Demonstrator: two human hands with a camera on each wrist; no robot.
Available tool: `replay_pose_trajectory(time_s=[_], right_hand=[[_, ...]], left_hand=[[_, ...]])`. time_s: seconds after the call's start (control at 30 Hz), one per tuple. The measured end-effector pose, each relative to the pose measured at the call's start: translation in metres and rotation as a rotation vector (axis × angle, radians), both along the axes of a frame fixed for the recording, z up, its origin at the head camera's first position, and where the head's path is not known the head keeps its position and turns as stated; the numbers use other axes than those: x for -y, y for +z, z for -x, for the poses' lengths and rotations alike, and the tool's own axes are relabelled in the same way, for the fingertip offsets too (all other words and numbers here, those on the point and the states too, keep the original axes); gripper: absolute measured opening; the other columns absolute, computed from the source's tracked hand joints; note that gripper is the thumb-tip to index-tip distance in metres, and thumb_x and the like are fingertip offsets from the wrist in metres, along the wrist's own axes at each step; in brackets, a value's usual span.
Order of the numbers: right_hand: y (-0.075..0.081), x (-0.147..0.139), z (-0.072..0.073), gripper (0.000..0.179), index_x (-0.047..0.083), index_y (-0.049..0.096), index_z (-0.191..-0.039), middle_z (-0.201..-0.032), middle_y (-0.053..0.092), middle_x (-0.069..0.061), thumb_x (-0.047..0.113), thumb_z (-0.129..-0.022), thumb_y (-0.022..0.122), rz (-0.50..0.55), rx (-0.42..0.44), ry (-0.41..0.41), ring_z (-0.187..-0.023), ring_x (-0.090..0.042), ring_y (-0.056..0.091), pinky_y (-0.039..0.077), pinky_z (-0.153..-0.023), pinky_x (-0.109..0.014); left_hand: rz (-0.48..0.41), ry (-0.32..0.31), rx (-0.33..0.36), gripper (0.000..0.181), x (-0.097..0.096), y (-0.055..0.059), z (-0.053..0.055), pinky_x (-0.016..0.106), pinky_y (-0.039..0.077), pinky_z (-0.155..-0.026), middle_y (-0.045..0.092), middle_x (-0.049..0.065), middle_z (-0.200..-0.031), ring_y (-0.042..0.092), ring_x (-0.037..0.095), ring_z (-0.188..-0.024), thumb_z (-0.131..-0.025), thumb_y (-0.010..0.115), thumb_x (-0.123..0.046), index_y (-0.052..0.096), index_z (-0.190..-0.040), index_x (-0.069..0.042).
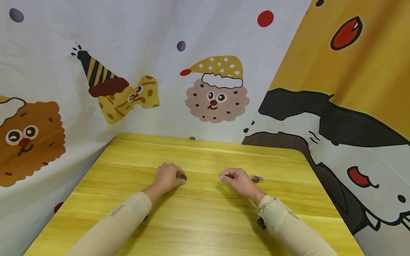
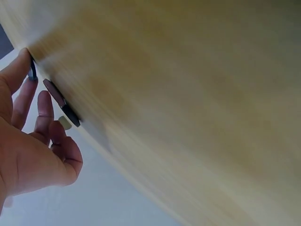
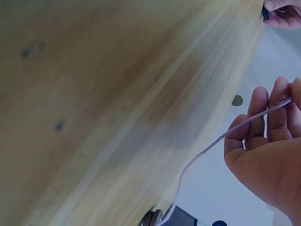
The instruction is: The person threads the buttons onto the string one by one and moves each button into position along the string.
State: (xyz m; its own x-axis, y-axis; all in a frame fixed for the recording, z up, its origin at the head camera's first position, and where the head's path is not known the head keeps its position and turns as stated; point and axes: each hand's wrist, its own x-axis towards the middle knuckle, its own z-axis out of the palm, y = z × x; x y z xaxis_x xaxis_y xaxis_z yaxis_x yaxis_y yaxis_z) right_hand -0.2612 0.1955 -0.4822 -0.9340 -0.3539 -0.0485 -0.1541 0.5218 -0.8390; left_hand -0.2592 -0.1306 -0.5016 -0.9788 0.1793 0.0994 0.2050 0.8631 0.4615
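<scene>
Near the middle of the table my left hand pinches a small dark-blue piece between thumb and finger. It shows edge-on as a thin dark shape in the left wrist view, close to the tabletop. A flat brown-and-black piece lies past the other fingers there. My right hand, across from the left, pinches a thin pale-purple cord at the fingertips. The cord sags back across the palm side to dark round discs. In the head view, a brown disc shows just right of this hand.
Both forearms, in beige sleeves, reach over a yellow wood-grain table. Behind its far edge hangs a white curtain with cartoon prints, which also covers the left and right sides.
</scene>
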Motion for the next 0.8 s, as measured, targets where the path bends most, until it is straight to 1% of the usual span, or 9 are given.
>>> replay_pose_trajectory(time_s=[0.13, 0.3, 0.37, 0.43, 0.53, 0.57, 0.63, 0.7, 0.8], right_hand=[[0.000, 0.000, -0.002, 0.026, 0.008, 0.079, -0.117, -0.105, 0.075, -0.020, 0.030, -0.105, 0.071, 0.004, 0.010, -0.001, -0.071, -0.013, 0.043, 0.039, -0.065, -0.026], [-0.002, -0.002, -0.003, 0.027, 0.008, 0.079, -0.116, -0.102, 0.074, -0.020, 0.032, -0.105, 0.071, 0.011, 0.008, 0.001, -0.070, -0.012, 0.041, 0.039, -0.064, -0.026], [-0.002, -0.002, -0.003, 0.027, 0.008, 0.079, -0.116, -0.101, 0.074, -0.020, 0.032, -0.105, 0.071, 0.012, 0.009, 0.004, -0.069, -0.012, 0.040, 0.038, -0.063, -0.026], [-0.001, -0.002, -0.003, 0.028, 0.008, 0.079, -0.116, -0.101, 0.074, -0.019, 0.032, -0.105, 0.071, 0.011, 0.007, 0.007, -0.069, -0.012, 0.040, 0.038, -0.063, -0.026], [-0.001, -0.002, -0.003, 0.028, 0.008, 0.079, -0.116, -0.103, 0.075, -0.019, 0.033, -0.104, 0.072, 0.013, 0.006, 0.012, -0.069, -0.013, 0.041, 0.039, -0.063, -0.026], [-0.001, -0.001, -0.002, 0.029, 0.008, 0.079, -0.117, -0.104, 0.075, -0.019, 0.033, -0.104, 0.072, 0.016, 0.005, 0.014, -0.070, -0.013, 0.042, 0.040, -0.064, -0.026], [0.000, 0.000, -0.002, 0.029, 0.008, 0.079, -0.117, -0.107, 0.076, -0.017, 0.033, -0.104, 0.072, 0.017, 0.001, 0.012, -0.072, -0.014, 0.045, 0.042, -0.066, -0.027], [0.000, 0.002, -0.003, 0.028, 0.008, 0.079, -0.117, -0.110, 0.077, -0.016, 0.033, -0.104, 0.072, 0.019, -0.004, 0.001, -0.075, -0.014, 0.048, 0.044, -0.067, -0.028], [0.000, 0.005, -0.003, 0.027, 0.008, 0.079, -0.116, -0.111, 0.078, -0.012, 0.030, -0.105, 0.072, 0.018, -0.021, -0.021, -0.078, -0.016, 0.052, 0.046, -0.069, -0.029]], left_hand=[[-0.020, -0.013, -0.007, 0.021, -0.001, 0.001, -0.002, 0.054, 0.044, -0.095, 0.079, -0.003, -0.094, 0.060, 0.029, -0.100, -0.084, 0.093, -0.030, 0.082, -0.100, -0.021], [-0.068, -0.022, -0.002, 0.012, -0.004, 0.000, -0.003, 0.059, 0.044, -0.107, 0.080, -0.007, -0.092, 0.070, 0.024, -0.096, -0.088, 0.090, -0.024, 0.081, -0.095, -0.022], [-0.083, -0.020, -0.005, 0.008, -0.005, 0.000, -0.003, 0.058, 0.045, -0.111, 0.082, -0.006, -0.093, 0.075, 0.021, -0.097, -0.090, 0.088, -0.023, 0.082, -0.095, -0.022], [-0.113, -0.011, -0.003, 0.006, -0.006, 0.001, -0.004, 0.053, 0.051, -0.108, 0.083, -0.004, -0.096, 0.078, 0.021, -0.097, -0.092, 0.085, -0.020, 0.083, -0.098, -0.020], [-0.207, 0.029, -0.012, 0.009, -0.008, 0.004, -0.004, 0.045, 0.061, -0.094, 0.083, 0.000, -0.099, 0.078, 0.021, -0.096, -0.094, 0.084, -0.019, 0.083, -0.102, -0.015], [-0.251, 0.051, -0.018, 0.010, -0.009, 0.006, -0.005, 0.043, 0.062, -0.088, 0.083, 0.000, -0.099, 0.077, 0.020, -0.095, -0.094, 0.084, -0.019, 0.083, -0.103, -0.015], [-0.347, 0.101, -0.036, 0.012, -0.012, 0.010, -0.005, 0.040, 0.062, -0.082, 0.083, 0.001, -0.099, 0.076, 0.020, -0.093, -0.094, 0.084, -0.022, 0.082, -0.103, -0.014], [-0.437, 0.143, -0.059, 0.014, -0.017, 0.015, -0.005, 0.038, 0.062, -0.080, 0.083, 0.002, -0.099, 0.075, 0.020, -0.091, -0.094, 0.085, -0.023, 0.082, -0.104, -0.014], [-0.545, 0.174, -0.091, 0.016, -0.028, 0.023, -0.006, 0.037, 0.063, -0.080, 0.083, 0.006, -0.101, 0.077, 0.022, -0.093, -0.094, 0.085, -0.021, 0.082, -0.107, -0.011]])
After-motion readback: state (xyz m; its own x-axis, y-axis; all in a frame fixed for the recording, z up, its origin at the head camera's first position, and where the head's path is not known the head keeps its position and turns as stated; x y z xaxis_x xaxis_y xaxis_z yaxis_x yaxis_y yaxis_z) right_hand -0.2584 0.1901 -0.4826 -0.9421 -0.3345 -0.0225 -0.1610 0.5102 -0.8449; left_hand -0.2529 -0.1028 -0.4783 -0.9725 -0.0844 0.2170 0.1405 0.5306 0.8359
